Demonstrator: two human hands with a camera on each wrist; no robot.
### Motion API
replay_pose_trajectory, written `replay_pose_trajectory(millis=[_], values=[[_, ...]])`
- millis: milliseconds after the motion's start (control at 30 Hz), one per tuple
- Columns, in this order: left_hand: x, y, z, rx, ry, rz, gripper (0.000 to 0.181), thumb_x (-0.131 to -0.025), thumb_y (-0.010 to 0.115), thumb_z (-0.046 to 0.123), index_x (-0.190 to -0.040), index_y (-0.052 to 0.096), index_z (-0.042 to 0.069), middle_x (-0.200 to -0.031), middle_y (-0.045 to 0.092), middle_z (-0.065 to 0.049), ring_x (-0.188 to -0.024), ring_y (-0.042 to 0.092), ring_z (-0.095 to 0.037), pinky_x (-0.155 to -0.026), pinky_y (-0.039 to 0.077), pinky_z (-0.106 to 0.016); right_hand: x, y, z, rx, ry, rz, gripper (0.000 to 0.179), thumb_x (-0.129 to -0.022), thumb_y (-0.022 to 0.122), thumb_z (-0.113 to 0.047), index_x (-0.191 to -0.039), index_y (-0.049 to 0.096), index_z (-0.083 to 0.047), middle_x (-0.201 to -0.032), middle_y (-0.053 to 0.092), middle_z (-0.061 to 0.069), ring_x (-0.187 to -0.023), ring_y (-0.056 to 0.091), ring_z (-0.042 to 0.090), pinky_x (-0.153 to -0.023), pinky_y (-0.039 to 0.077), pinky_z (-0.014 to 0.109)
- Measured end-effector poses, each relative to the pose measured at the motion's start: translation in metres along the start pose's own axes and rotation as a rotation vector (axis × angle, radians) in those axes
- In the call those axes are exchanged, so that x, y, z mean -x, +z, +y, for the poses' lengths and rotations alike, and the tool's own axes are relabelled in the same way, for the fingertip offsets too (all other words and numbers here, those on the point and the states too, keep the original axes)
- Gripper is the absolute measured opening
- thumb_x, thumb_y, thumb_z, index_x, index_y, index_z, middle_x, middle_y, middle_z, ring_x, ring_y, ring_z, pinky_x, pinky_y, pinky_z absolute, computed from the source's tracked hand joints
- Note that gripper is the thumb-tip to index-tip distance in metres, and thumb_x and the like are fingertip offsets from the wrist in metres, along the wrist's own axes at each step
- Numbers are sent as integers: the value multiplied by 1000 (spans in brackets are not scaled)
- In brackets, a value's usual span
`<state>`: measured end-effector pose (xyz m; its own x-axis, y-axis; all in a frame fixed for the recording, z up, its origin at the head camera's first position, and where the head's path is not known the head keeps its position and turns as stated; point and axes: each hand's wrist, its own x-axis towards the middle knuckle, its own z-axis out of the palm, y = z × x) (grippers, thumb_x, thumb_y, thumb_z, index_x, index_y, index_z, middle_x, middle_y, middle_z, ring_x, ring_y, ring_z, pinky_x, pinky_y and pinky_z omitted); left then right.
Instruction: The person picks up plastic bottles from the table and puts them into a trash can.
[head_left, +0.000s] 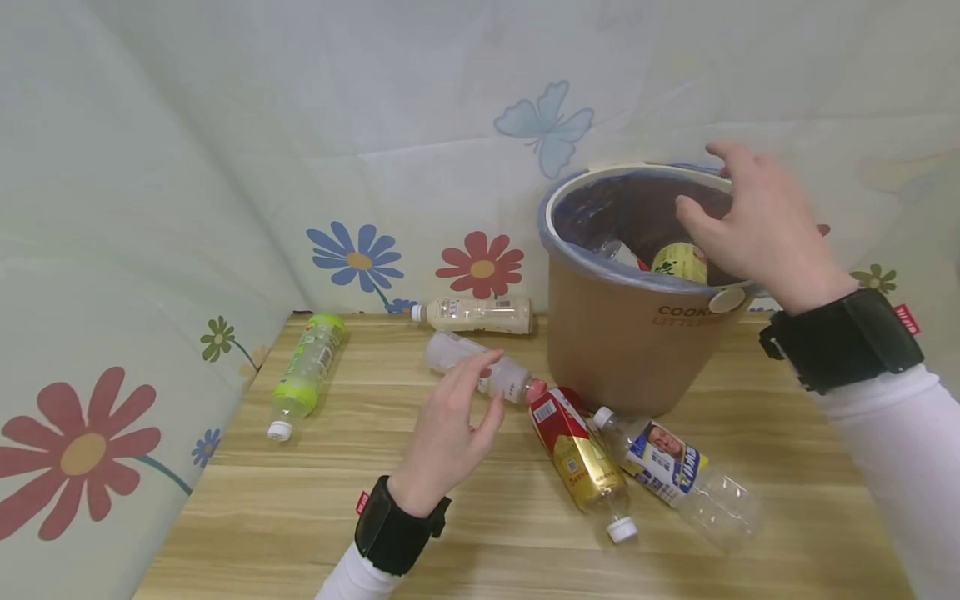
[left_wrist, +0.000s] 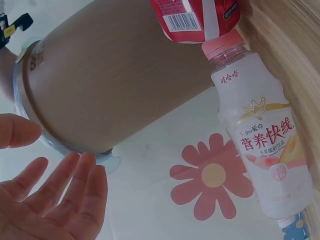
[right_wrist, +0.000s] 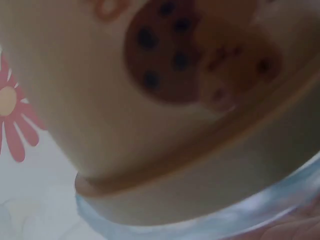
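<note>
My left hand hovers near a white yogurt-drink bottle with a pink cap, fingers relaxed and holding nothing. In the left wrist view that bottle lies apart from the hand. Over the right rim of a brown trash bin my right hand is raised, its fingers spread and nothing in them. Inside the lined bin are a yellow-labelled bottle and a clear piece with some red. A red-and-gold bottle and a clear bottle with a blue-and-white label lie before the bin.
Toward the left of the wooden table lies a clear bottle with a green label. A beige drink bottle lies along the back edge. Behind the table hangs a flowered cloth. The bin's lower wall fills most of the right wrist view.
</note>
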<state>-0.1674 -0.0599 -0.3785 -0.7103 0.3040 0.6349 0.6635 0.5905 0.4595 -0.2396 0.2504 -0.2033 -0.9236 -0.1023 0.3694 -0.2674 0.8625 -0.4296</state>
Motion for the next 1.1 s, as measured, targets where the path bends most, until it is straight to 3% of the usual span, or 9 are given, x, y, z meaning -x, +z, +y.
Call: replay_pose_trajectory(millis=[133, 233, 400, 567, 733, 900, 1100], values=[[-1, 0, 0, 0, 8, -7, 45, -86, 62, 7, -130, 50, 5, -122, 60, -7, -105, 58, -17, -90, 51, -32, 12, 6, -8, -53, -55, 77, 61, -92, 49, -27, -146, 32, -6, -133, 46, 28, -110, 47, 46, -88, 34, 63], [-3, -2, 0, -1, 23, -11, 43, -87, 62, 9, -128, 52, 5, -121, 60, -7, -108, 57, -17, -91, 50, -31, 24, 13, -15, -94, -117, 171, 48, -91, 51, -22, -136, 49, -6, -118, 58, 21, -94, 58, 34, -81, 43, 45], [-8, -5, -1, -18, 26, -16, 39, -89, 60, 11, -127, 52, 6, -124, 59, -4, -114, 54, -14, -96, 47, -30, 43, 30, -26, -194, -258, 353, 29, -87, 56, -11, -112, 66, -4, -98, 66, 11, -75, 54, 6, -66, 41, 13], [-7, -4, -3, -66, 10, -27, 39, -91, 58, 14, -129, 52, 7, -125, 58, -5, -115, 53, -16, -97, 46, -33, 63, 51, -35, -329, -364, 448, 21, -81, 61, 1, -101, 69, 0, -92, 68, 9, -76, 53, 3, -65, 44, 9], [-3, 0, -8, -141, 19, -49, 41, -89, 60, 12, -129, 54, 8, -127, 56, -6, -115, 52, -18, -96, 47, -35, 89, 73, -36, -429, -387, 443, 24, -77, 63, 8, -99, 69, 2, -89, 67, 8, -77, 55, 7, -69, 47, 12], [0, 6, -18, -227, 44, -65, 43, -84, 64, 9, -127, 56, 9, -126, 58, -8, -113, 53, -22, -94, 48, -38, 112, 103, -26, -472, -313, 374, 27, -78, 64, 10, -102, 68, -1, -94, 68, 8, -79, 57, 10, -71, 48, 12], [4, 13, -29, -285, 22, -146, 43, -87, 63, 15, -130, 54, 11, -129, 56, -8, -115, 51, -24, -95, 46, -42, 129, 135, -16, -479, -263, 309, 28, -79, 66, 9, -103, 67, -4, -94, 67, 4, -80, 57, 9, -71, 49, 11]])
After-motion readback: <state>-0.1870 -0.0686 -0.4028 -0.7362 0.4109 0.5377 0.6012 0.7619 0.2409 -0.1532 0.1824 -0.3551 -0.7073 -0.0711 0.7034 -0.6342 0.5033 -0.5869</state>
